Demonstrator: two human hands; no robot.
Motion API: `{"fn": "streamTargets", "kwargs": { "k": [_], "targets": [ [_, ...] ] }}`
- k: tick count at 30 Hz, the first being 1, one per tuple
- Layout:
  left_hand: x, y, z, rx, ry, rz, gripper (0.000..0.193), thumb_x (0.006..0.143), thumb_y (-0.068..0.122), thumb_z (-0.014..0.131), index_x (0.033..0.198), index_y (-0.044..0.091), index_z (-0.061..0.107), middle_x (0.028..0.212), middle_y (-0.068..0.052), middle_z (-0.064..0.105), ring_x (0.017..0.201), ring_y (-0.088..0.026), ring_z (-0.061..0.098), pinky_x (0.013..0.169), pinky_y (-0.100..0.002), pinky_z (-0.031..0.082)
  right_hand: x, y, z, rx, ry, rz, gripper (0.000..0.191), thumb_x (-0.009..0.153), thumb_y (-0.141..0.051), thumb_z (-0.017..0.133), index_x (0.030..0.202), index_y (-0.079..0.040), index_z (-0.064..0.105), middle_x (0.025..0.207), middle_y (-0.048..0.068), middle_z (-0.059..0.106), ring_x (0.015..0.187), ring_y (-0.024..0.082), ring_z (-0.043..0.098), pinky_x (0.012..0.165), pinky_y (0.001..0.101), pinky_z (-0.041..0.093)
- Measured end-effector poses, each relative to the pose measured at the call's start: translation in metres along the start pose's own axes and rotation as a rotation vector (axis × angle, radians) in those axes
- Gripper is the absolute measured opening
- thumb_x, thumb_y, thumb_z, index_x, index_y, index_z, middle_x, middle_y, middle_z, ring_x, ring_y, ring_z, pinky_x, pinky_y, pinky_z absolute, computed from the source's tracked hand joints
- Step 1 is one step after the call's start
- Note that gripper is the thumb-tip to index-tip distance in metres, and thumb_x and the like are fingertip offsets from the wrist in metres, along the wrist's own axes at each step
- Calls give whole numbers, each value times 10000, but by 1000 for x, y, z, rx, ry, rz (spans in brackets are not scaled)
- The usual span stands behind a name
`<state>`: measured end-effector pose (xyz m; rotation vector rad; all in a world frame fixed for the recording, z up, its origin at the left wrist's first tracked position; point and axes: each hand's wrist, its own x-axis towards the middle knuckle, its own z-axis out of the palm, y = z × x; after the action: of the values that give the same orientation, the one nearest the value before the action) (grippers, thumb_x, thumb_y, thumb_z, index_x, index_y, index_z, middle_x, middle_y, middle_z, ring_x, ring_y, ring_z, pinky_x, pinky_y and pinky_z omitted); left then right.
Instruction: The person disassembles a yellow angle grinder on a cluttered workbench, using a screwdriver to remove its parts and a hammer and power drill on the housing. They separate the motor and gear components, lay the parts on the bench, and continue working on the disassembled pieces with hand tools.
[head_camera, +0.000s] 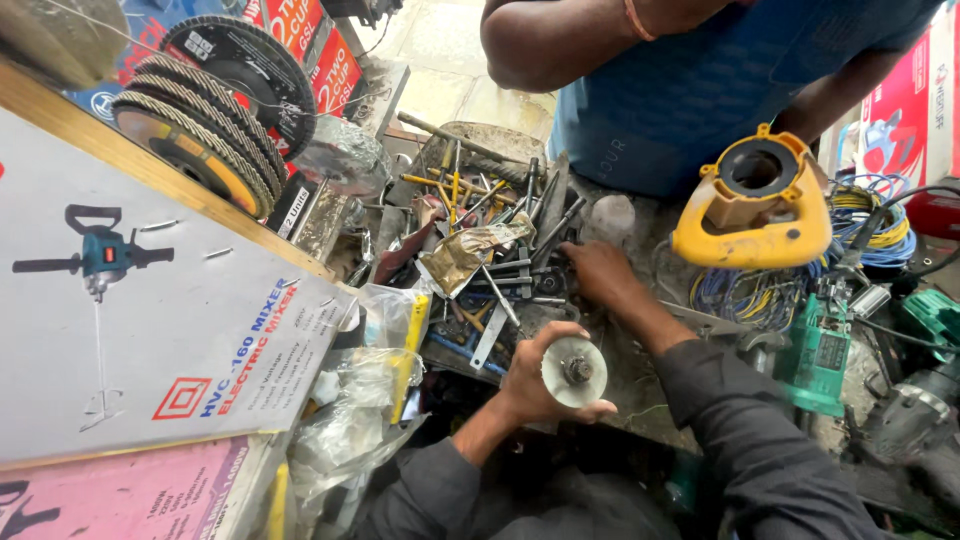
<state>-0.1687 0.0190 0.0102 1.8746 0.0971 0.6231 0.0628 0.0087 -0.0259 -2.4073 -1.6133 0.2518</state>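
While the left hand (530, 385) has its grip closed around a round metal part (574, 371), the right hand (597, 272) reaches into a messy tool pile (490, 250); I cannot tell its grip. A yellow casing (752, 215) sits on wires (750, 295) nearby. Another person's blue shirt (680, 90) leans over the surface (640, 380).
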Motion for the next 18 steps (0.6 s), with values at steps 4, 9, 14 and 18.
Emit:
{"fn": "streamTargets", "kwargs": {
  "k": [4,9,14,18],
  "targets": [
    [2,-4,2,-48,-7,-27,875,666,399,999,1332,88,524,979,-34,742,932,-120,744,887,-312,618,-12,2,-22,79,-171,129,647,744,-163,688,1383,-207,598,1155,182,707,1062,397,671,887,521,528],
    [13,-5,3,-24,23,-29,860,659,366,989,1325,78,526,1017,-47,733,946,-127,734,864,-307,614,-41,23,-37,313,60,-60,578,786,-156,645,1360,-96,616,1262,224,680,1157,425,626,968,511,498],
    [24,3,7,1,-3,-46,809,680,335,978,1302,77,529,1029,-64,728,956,-152,742,845,-304,618,-83,40,-61,737,73,187,576,868,-267,688,1388,-62,548,1199,181,689,1069,252,664,877,396,544],
    [30,16,17,68,0,-135,759,697,321,956,1281,79,536,995,-63,761,912,-151,771,807,-306,623,-123,34,-86,823,238,231,506,875,-323,746,1264,-29,611,1061,132,707,925,129,640,784,330,541]
  ]
}}
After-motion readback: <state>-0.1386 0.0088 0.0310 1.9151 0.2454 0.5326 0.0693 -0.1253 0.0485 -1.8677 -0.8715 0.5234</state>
